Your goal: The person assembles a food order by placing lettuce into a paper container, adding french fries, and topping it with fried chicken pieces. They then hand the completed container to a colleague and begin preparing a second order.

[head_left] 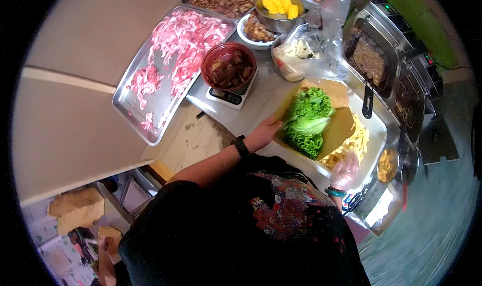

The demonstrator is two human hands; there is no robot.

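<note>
My left hand (273,128) grips the left edge of an open brown paper food box (339,135). Green leaf lettuce (309,118) fills the part of the box that shows. Beneath and beside it is a white tray (377,130) of french fries (357,140). In a clear plastic glove, my right hand (346,170) is down at the near end of the fries, its fingers curled in against them; the fingertips are partly hidden. A black-handled utensil (368,100) rests over the tray's far rim.
A red bowl of dark meat (228,67) sits on a scale (226,97). Left of it is a metal tray (163,105) of raw sliced meat. Fryers (371,50) line the right, near a small bowl of yellow pieces (385,165). Another person's hand (104,248) shows at lower left.
</note>
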